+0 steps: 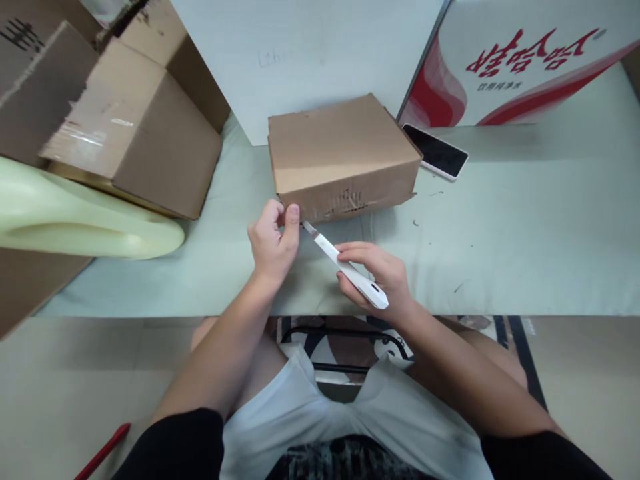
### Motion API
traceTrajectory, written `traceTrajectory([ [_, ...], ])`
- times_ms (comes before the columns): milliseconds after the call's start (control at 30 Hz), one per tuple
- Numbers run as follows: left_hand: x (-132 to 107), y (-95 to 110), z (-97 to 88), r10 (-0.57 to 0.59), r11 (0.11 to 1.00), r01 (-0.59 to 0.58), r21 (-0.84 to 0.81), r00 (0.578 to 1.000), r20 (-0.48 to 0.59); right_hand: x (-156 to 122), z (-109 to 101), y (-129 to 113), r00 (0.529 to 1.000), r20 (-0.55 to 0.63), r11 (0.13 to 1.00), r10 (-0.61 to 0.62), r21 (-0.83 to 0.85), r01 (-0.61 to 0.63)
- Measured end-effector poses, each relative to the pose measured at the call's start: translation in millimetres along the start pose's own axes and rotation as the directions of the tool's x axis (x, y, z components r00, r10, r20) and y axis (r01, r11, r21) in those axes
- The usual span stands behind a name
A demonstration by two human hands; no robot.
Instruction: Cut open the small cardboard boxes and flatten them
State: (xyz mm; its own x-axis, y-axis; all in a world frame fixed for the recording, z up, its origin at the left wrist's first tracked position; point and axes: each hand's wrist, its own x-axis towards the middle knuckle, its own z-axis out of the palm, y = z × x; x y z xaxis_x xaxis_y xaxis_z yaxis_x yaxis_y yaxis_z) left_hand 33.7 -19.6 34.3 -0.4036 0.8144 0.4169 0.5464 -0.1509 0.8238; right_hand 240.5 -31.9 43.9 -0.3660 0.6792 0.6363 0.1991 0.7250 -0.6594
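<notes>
A closed brown cardboard box (340, 143) lies on the table in front of me, its taped near side facing me. My left hand (275, 240) is closed at the box's near left corner, thumb up, pinching the edge there. In my right hand (377, 277) is a white utility knife (350, 270), held between thumb and fingers. Its blade points up and left, with the tip close to the box's lower edge beside my left thumb. Whether the tip touches the cardboard I cannot tell.
Behind the box stand a white panel (310, 60) and a red-and-white carton (520, 67). A phone (437, 152) lies beside the box's right side. At left are open cardboard boxes (145, 133) and a pale green plastic object (90, 220). The green-covered table (525, 253) ends near my lap.
</notes>
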Motion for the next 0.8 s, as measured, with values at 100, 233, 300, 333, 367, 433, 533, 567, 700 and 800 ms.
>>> traceTrajectory([
  [100, -0.3, -1.7, 0.8, -0.002, 1.0, 0.002, -0.025, 1.0, -0.002, -1.0, 1.1, 2.0, 1.0, -0.002, 1.0, 0.008, 0.014, -0.008],
  [233, -0.7, -2.7, 1.0, -0.007, 1.0, 0.007, -0.028, 1.0, 0.004, -1.6, 1.4, 3.9, 1.0, 0.01, 0.999, 0.017, 0.044, -0.018],
  [300, -0.8, -3.0, 0.7, -0.021, 0.999, 0.022, -0.033, 1.0, 0.006, -1.6, 1.4, 4.1, 1.0, 0.014, 0.999, 0.02, 0.05, -0.021],
  [333, -0.7, -3.2, 0.5, -0.027, 0.999, 0.027, -0.035, 1.0, 0.005, -1.6, 1.5, 4.1, 1.0, 0.017, 0.999, 0.021, 0.05, -0.022],
  [367, -0.7, -3.3, 0.2, -0.031, 0.999, 0.031, -0.037, 1.0, 0.006, -1.5, 1.6, 3.9, 1.0, 0.019, 0.999, 0.02, 0.047, -0.02],
  [433, -0.5, -3.4, -0.1, -0.033, 0.999, 0.033, -0.04, 0.999, 0.011, -1.1, 2.1, 3.5, 1.0, 0.024, 0.999, 0.017, 0.033, -0.017],
  [533, -0.5, -3.4, 0.0, -0.032, 0.998, 0.032, -0.048, 0.999, 0.01, -0.4, 3.1, 2.6, 1.0, 0.018, 1.0, 0.012, 0.022, -0.012],
  [567, -0.6, -3.5, 0.2, -0.03, 0.998, 0.03, -0.048, 1.0, 0.007, -0.3, 3.4, 2.3, 1.0, 0.013, 1.0, 0.011, 0.025, -0.012],
  [700, -0.5, -3.7, 0.9, -0.027, 0.999, 0.027, -0.036, 1.0, 0.011, -0.9, 2.6, 1.8, 1.0, 0.021, 1.0, 0.011, 0.014, -0.011],
  [800, 0.5, -3.2, 0.6, -0.022, 0.999, 0.022, -0.043, 1.0, 0.005, -1.4, -0.6, 3.0, 0.999, 0.038, 1.0, 0.013, -0.01, -0.013],
])
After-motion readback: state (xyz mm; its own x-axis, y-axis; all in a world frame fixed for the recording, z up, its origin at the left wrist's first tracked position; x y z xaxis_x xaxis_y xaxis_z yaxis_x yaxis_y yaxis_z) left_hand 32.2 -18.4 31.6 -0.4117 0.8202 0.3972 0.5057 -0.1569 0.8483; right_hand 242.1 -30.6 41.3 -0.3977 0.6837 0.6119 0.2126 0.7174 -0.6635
